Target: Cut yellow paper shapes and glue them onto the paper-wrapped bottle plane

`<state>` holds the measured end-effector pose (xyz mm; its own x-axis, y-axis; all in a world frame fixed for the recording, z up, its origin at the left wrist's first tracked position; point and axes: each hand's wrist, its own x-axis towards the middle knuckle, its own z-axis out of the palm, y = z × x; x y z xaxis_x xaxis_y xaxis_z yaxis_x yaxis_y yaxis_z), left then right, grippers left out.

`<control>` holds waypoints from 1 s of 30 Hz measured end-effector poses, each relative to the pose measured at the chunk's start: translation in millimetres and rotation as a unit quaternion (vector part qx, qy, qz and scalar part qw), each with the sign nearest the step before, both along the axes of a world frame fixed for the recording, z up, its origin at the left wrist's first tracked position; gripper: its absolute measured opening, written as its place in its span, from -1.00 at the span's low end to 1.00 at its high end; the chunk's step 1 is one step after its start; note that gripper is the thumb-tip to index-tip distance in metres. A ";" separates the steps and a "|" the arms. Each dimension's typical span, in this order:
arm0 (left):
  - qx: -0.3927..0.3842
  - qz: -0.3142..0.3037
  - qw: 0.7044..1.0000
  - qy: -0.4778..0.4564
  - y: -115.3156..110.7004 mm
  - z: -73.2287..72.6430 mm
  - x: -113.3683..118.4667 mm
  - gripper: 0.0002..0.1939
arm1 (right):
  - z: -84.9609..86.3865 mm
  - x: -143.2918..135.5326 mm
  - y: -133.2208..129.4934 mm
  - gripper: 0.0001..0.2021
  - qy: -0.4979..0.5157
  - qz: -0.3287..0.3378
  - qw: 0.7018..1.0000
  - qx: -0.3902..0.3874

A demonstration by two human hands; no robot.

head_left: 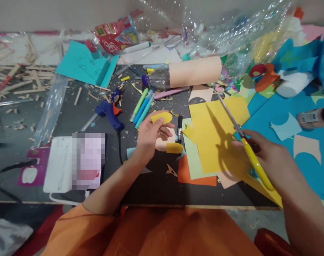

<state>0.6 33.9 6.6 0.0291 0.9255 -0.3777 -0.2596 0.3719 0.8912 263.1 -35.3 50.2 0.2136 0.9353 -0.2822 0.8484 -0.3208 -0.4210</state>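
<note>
Yellow paper cutout (162, 117), pinched at its lower edge by the left hand (148, 137), looks light, floppy and easily creased, while the right hand (266, 156) grips yellow-handled scissors (247, 149) well apart.

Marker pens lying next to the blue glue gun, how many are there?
3. The green marker, the blue marker and the teal marker lie side by side just above the left hand, right of the glue gun. More may hide under the clutter.
</note>
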 end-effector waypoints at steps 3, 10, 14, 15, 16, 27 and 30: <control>-0.017 0.026 1.000 -0.001 2.2 3.3 -0.3 -0.76 | -9.2 15.2 5.4 -0.25 -0.107 0.027 0.992 0.055; -0.035 0.049 0.998 -0.027 -1.1 1.8 1.6 -0.75 | -29.5 30.2 6.2 -0.38 -0.165 0.083 0.976 0.112; -0.018 0.036 0.999 -0.033 -3.4 -3.2 1.9 -0.76 | -25.3 27.1 3.6 -0.42 -0.203 0.104 0.970 0.081; -0.009 0.033 0.999 -0.031 -3.7 -4.5 1.9 -0.76 | -23.4 26.6 3.1 -0.45 -0.220 0.106 0.967 0.066; 0.002 0.033 0.999 -0.027 -3.8 -5.9 1.6 -0.76 | -21.1 26.3 3.0 -0.48 -0.239 0.106 0.964 0.049; 0.025 0.065 0.997 -0.033 -3.3 -9.7 -2.4 -0.74 | -10.5 -49.2 23.1 -0.59 -0.093 0.227 0.963 0.109; 0.024 0.072 0.997 -0.029 -3.1 -8.4 -1.7 -0.73 | -21.6 -84.7 23.0 -0.74 -0.035 0.269 0.962 0.009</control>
<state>-1.1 30.8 -1.8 -0.0842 0.9386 -0.3344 -0.3594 0.2844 0.8888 178.4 -12.3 28.5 -0.2851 0.9203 -0.2678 0.9164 0.1798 -0.3577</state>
